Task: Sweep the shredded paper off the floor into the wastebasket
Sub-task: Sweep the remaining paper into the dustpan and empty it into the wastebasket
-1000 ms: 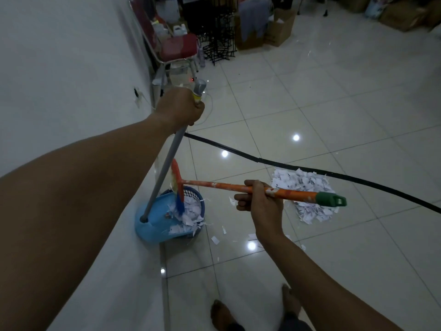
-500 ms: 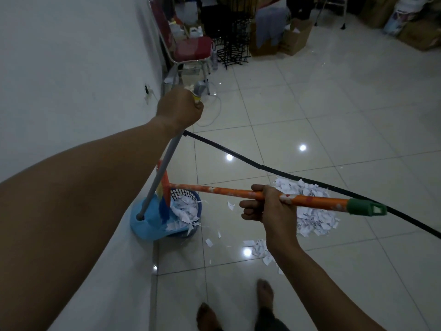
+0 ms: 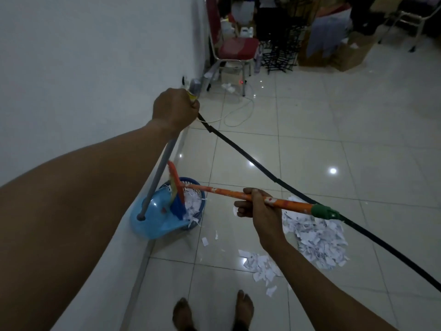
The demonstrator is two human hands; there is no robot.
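Now the left hand (image 3: 175, 108) is closed around the top of the grey metal handle of the light blue plastic dustpan (image 3: 156, 217), and it tips the pan over the dark blue mesh wastebasket (image 3: 196, 206), which stands on the floor against the white wall (image 3: 83, 68). The right hand (image 3: 256, 206) grips the orange stick of the broom (image 3: 229, 193), fingers wrapped around it, with the green cap of the stick pointing to the right. Compared with half a second ago, the broom head sits lower at the mouth of the basket and more of the white shredded paper (image 3: 319, 235) from the pan lies inside the basket; the camera also looks further down, so both bare feet show. I judge that this load is nearly emptied. Still, the task is far from finished: a big heap of shreds lies on the tiles beside the black cable (image 3: 260, 167), a smaller heap (image 3: 260, 266) lies nearer the feet, and some single pieces are scattered just beside the basket. The next step is probably to lower the pan and sweep again.
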